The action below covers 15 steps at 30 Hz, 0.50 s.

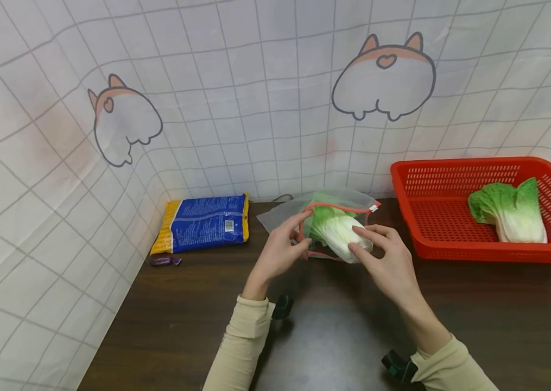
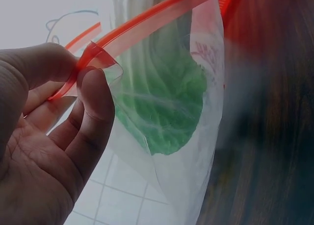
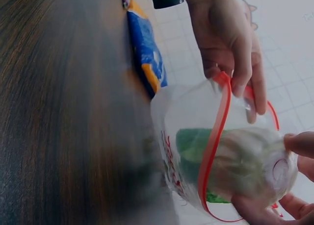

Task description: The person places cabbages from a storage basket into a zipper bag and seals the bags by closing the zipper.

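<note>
Your left hand [image 1: 282, 247] pinches the zip bag [image 1: 271, 216]'s red rim; your right hand [image 1: 393, 262] grips the napa cabbage [image 1: 340, 233] by its white base — leaves inside the bag, near the worktop [image 1: 182, 326]'s back edge. The right wrist view adds red lettering [image 3: 170, 161]; the head view alone shows a second cabbage [image 1: 519, 214] — in the red plastic basket [image 1: 490, 252], back right.
</note>
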Available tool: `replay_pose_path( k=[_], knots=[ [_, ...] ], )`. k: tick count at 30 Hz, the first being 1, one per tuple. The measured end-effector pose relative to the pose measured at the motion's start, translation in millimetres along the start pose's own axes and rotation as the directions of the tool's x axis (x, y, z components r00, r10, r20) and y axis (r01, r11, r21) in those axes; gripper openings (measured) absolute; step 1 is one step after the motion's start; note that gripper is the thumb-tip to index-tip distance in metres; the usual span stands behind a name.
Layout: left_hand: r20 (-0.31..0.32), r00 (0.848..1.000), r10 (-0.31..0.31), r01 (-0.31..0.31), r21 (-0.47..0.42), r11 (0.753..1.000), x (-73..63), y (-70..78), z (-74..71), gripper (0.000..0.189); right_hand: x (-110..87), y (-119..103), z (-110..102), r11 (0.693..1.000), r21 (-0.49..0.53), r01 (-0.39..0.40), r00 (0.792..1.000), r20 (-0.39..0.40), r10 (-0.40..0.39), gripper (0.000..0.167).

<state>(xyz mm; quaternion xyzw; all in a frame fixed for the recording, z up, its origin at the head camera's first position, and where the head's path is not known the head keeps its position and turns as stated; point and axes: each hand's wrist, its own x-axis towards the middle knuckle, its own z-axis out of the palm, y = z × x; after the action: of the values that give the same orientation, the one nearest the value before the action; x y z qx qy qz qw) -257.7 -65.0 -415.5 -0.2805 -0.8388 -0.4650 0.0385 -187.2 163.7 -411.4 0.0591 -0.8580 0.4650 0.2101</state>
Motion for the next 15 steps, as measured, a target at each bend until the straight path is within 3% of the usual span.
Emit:
replay_pose_path(
  k=[8,15],
  knots=[
    [0.003,1.0,-0.004,0.004,-0.035,0.999,1.2,1.0,-1.5,0.058,-1.0,-2,5,0.999,-0.043,0.019,0.999,0.046,-0.017,0.034],
    [0.0,1.0,0.0,0.0,-0.047,0.999,0.5,1.7,-2.5,0.058,3.2,-1,13,0.999,-0.047,0.025,0.999,-0.037,-0.027,0.034]
  ],
)
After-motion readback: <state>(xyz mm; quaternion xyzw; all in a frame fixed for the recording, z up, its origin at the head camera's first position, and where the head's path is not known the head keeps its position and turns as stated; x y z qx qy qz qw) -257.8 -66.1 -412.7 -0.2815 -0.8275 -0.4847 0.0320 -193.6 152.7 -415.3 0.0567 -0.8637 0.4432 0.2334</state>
